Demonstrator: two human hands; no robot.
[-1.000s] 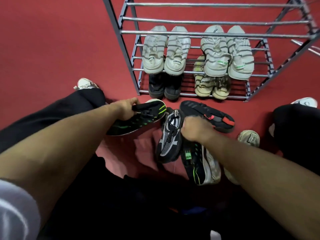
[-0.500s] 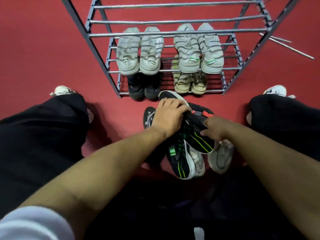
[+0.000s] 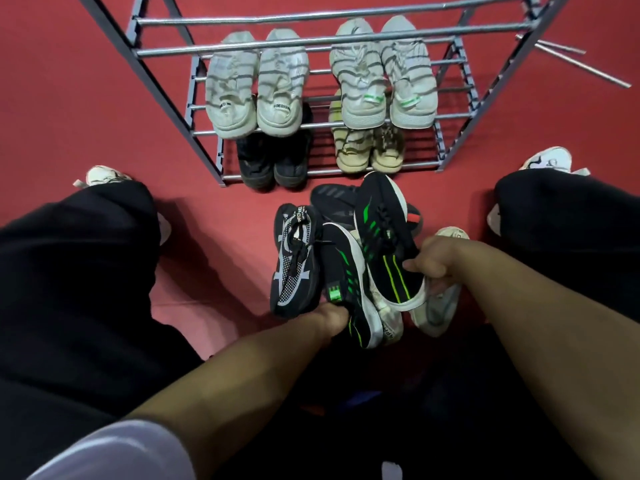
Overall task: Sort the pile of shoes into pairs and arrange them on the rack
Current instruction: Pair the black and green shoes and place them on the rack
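Ahead, grey metal tube rack (image 3: 207, 133) standing on red floor (image 3: 86, 98), with two white pairs on the middle bars, a black pair and a tan pair on the bottom bars, bare top bars above and open floor to either side of the pile. Just short of the rack, black sneaker with green stripes and white sole (image 3: 384, 237) lifted above the pile, toe toward the rack, long axis running away and slightly left, heel gripped by clenched right hand (image 3: 429, 265). Beside it, matching black-and-green sneaker (image 3: 346, 292) toe-forward in the pile, left hand (image 3: 332, 317) at its heel, grip impossible to tell, black-and-white mesh shoe (image 3: 294, 261) alongside.
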